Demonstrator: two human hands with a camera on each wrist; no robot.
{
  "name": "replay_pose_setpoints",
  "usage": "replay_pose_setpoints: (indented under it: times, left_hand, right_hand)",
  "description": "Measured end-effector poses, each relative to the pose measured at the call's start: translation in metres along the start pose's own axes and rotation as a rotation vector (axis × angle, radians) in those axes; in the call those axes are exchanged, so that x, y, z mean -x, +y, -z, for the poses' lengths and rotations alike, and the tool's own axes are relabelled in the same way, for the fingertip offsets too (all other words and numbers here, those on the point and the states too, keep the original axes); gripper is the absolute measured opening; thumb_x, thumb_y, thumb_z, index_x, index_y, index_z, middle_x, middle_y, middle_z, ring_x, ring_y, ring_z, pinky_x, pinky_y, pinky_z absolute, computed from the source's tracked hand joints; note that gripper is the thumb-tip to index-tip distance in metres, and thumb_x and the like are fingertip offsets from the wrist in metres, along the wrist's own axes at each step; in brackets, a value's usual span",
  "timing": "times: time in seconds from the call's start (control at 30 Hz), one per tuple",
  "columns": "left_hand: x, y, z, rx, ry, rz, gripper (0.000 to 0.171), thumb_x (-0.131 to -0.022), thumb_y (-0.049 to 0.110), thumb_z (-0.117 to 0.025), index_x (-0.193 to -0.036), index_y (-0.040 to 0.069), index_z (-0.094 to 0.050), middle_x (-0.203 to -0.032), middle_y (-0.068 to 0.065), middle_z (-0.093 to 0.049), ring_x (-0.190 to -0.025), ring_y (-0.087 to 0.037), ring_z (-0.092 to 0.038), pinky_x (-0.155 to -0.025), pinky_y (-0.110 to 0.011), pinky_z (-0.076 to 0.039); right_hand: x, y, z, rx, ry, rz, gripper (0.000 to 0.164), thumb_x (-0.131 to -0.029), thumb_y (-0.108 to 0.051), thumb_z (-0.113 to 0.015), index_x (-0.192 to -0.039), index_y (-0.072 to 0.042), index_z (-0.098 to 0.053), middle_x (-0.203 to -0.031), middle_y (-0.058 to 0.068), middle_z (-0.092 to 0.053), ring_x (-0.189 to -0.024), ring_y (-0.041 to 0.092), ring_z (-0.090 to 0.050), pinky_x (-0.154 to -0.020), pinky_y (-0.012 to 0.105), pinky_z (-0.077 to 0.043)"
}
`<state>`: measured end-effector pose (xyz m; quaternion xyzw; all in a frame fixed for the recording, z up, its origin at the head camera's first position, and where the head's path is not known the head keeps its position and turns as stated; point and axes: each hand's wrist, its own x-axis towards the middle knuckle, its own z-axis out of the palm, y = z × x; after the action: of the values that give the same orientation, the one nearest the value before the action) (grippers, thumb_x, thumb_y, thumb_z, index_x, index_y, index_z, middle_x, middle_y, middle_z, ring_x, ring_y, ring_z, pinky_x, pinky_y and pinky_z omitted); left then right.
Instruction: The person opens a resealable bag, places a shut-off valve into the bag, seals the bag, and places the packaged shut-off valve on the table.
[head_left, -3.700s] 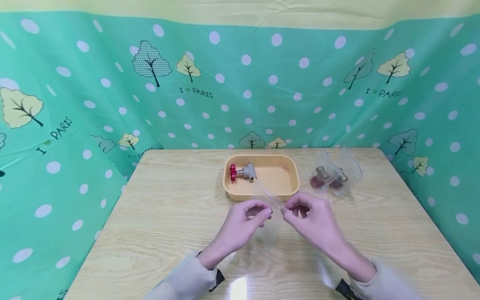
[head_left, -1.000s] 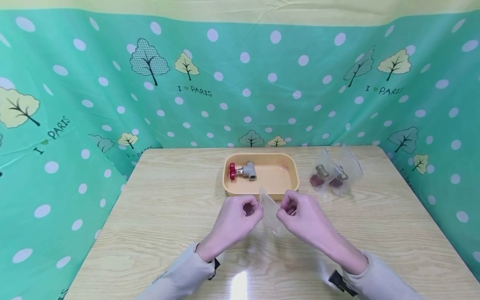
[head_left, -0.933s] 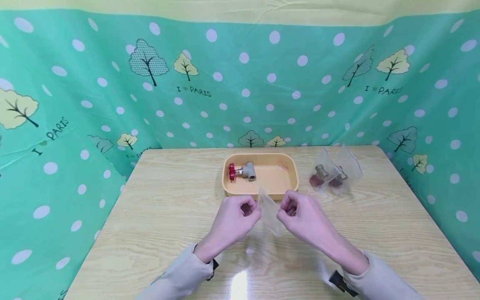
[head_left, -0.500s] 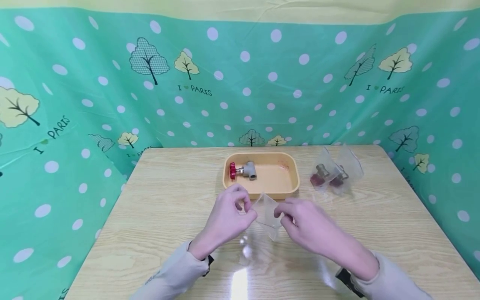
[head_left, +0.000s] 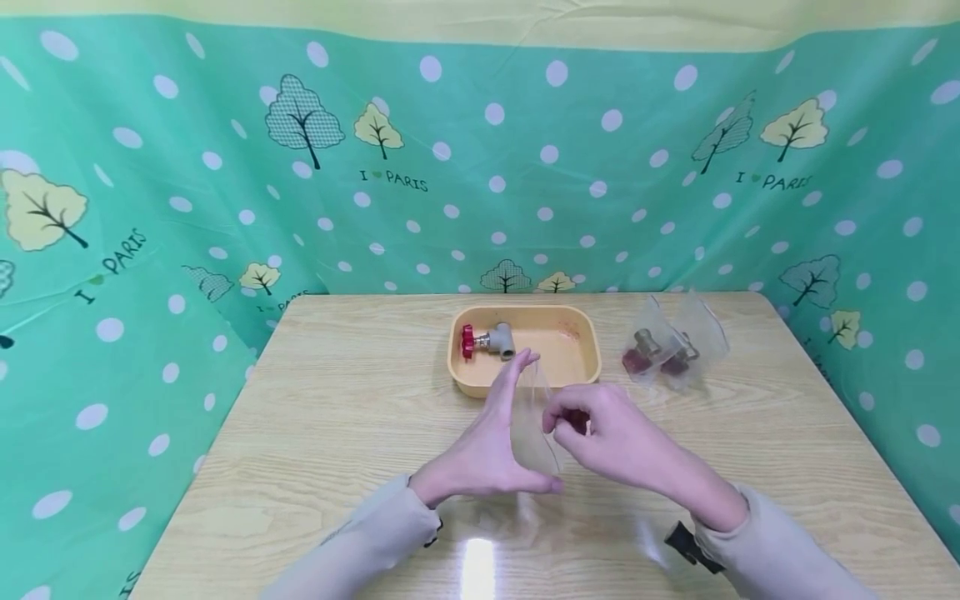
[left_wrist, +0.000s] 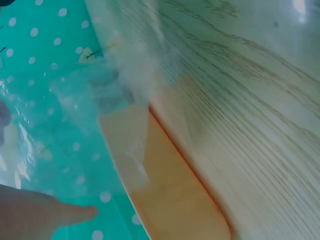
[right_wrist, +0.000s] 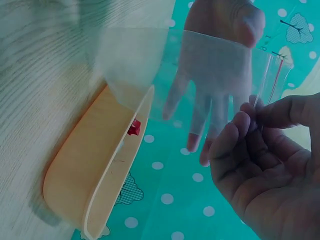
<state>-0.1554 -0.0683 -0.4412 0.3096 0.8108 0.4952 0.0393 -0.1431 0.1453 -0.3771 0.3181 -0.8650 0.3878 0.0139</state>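
A clear zip-lock bag (head_left: 531,429) hangs upright between my hands, in front of the tray. My right hand (head_left: 611,433) pinches it by the edge near the zip strip, thumb against fingertips, as the right wrist view shows. My left hand (head_left: 487,450) is spread wide at the bag's other side, fingers straight and thumb apart. Seen through the film in the right wrist view, the left palm (right_wrist: 215,70) lies behind the bag. Beyond the hands, a grey pipe valve with a red handwheel (head_left: 491,340) lies in the left part of a peach plastic tray (head_left: 551,354).
Right of the tray stand two clear bags, a left one (head_left: 647,350) and a right one (head_left: 686,354), each holding a red-handled valve. A wooden table (head_left: 337,400) carries everything. A green dotted cloth (head_left: 465,192) hangs around its back and sides.
Earlier both hands pinched the bag between them. My left hand has let go and spread its fingers beside it, while the right keeps its pinch. The tray and bagged valves stay put.
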Motion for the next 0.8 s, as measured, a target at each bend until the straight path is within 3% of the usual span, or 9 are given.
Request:
replay_pose_setpoints:
  times: [0.2, 0.37, 0.53, 0.67, 0.8]
  left_hand:
    - [-0.002, -0.002, -0.004, -0.040, 0.058, 0.004, 0.139, -0.062, 0.031, -0.094, -0.167, 0.036, -0.002, -0.163, 0.002, -0.027, -0.150, -0.016, -0.028, -0.120, -0.057, -0.030]
    - [-0.004, -0.003, -0.001, -0.099, 0.095, -0.007, 0.123, -0.063, 0.027, -0.088, -0.165, 0.025, -0.020, -0.157, -0.001, -0.035, -0.141, -0.015, -0.038, -0.116, -0.050, -0.039]
    - [-0.005, -0.004, 0.000, -0.094, 0.104, -0.019, 0.113, -0.064, 0.025, -0.086, -0.162, 0.022, -0.030, -0.155, -0.004, -0.039, -0.139, -0.017, -0.041, -0.115, -0.050, -0.041]
    - [-0.005, -0.006, 0.001, -0.076, 0.092, -0.020, 0.108, -0.068, 0.034, -0.085, -0.162, 0.024, -0.032, -0.156, 0.001, -0.040, -0.139, -0.018, -0.041, -0.115, -0.053, -0.039]
    - [-0.005, -0.008, 0.001, -0.057, 0.076, -0.024, 0.105, -0.069, 0.036, -0.085, -0.161, 0.024, -0.035, -0.151, 0.002, -0.043, -0.137, -0.018, -0.044, -0.113, -0.052, -0.041]
  right_hand:
    - [0.000, -0.001, 0.004, 0.019, -0.014, 0.013, 0.019, -0.083, 0.005, -0.068, -0.091, -0.012, -0.073, -0.077, -0.013, -0.060, -0.066, 0.005, -0.055, -0.057, 0.025, -0.052]
    - [0.001, -0.006, 0.009, 0.135, 0.046, 0.048, 0.023, -0.078, 0.009, -0.066, -0.088, -0.010, -0.074, -0.075, -0.013, -0.059, -0.065, 0.004, -0.053, -0.056, 0.023, -0.050]
    - [0.003, -0.015, 0.013, 0.273, 0.091, 0.046, 0.010, -0.088, -0.011, -0.079, -0.096, -0.016, -0.078, -0.093, -0.010, -0.061, -0.064, 0.002, -0.047, -0.053, 0.023, -0.046]
    - [0.005, -0.022, 0.014, 0.317, 0.025, 0.078, 0.024, -0.094, -0.039, -0.080, -0.107, -0.019, -0.078, -0.114, -0.007, -0.063, -0.064, 0.000, -0.052, -0.058, 0.024, -0.050]
    - [0.007, -0.024, 0.011, 0.312, -0.052, 0.159, 0.017, -0.098, -0.035, -0.077, -0.103, -0.019, -0.076, -0.106, -0.011, -0.069, -0.069, -0.002, -0.058, -0.062, 0.022, -0.053]
